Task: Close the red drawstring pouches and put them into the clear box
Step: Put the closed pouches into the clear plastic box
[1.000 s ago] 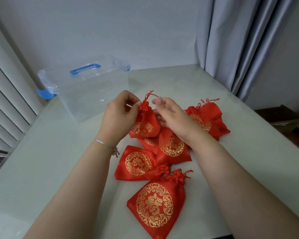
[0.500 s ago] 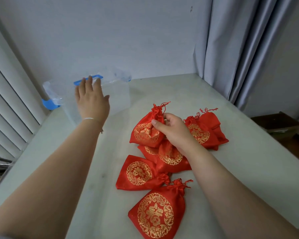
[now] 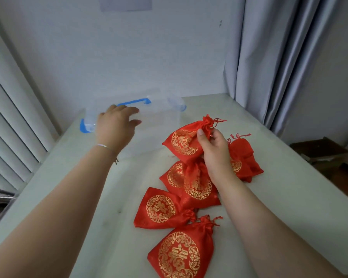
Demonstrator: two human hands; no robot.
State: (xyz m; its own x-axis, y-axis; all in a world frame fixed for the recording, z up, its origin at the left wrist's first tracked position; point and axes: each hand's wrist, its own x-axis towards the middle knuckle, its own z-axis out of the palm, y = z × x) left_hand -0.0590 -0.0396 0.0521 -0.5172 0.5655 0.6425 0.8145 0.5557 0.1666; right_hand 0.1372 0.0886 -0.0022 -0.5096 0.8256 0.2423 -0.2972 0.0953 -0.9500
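While the right hand (image 3: 213,151) pinches its cinched neck, fingers curled round the gathered cloth, a red satin drawstring pouch with a gold emblem (image 3: 186,142) hangs lifted just right of the clear plastic box with a blue handle (image 3: 159,121). Nearer the person than the box, more red gold-printed pouches (image 3: 197,183) lie in a loose pile on the pale surface (image 3: 289,197). Over the box's left end the left hand (image 3: 117,127) reaches with relaxed fingers, holding nothing; whether it touches the lid I cannot tell.

Cinched red pouch (image 3: 186,141) beside clear box (image 3: 149,125)
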